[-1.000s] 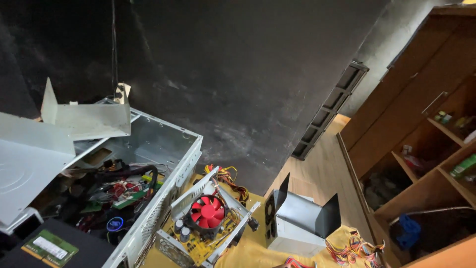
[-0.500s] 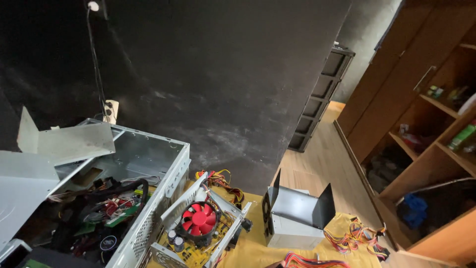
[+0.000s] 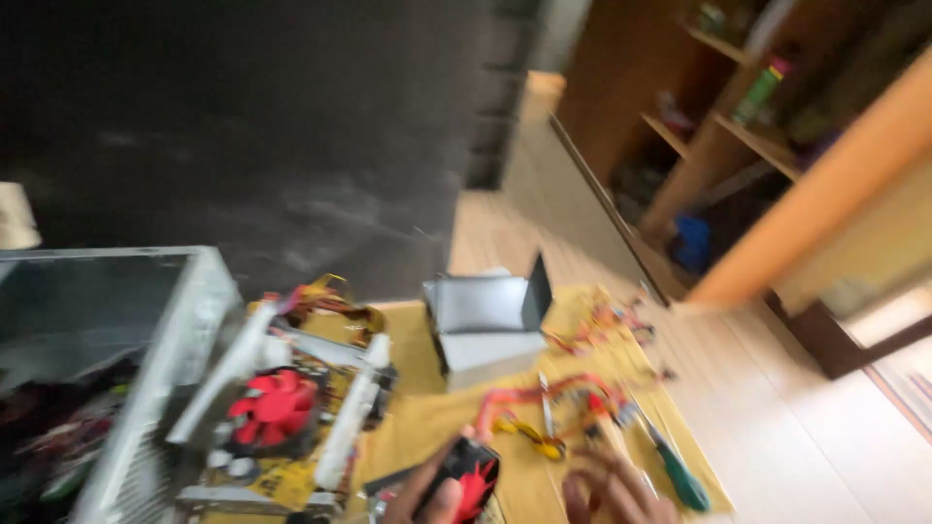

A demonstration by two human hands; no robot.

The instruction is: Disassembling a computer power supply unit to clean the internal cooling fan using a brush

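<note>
While the view blurred, the left hand was clamped on a small black-and-red part at six o'clock; the right hand, fingers loosely apart, hovered near a green-handled screwdriver on the yellow mat.

A red fan is showing inside a silver frame, with yellow bits under it. The case beside it is looking pale grey. A yellow cloth is covering the floor — it is plain, with no pattern. A grey box with a dark flap is sitting on it. Red and orange wires are lying about. The screwdriver is showing a green handle. The left hand is holding a black and red part. The wall is looking black with pale smudges — the shelves are brown.
</note>
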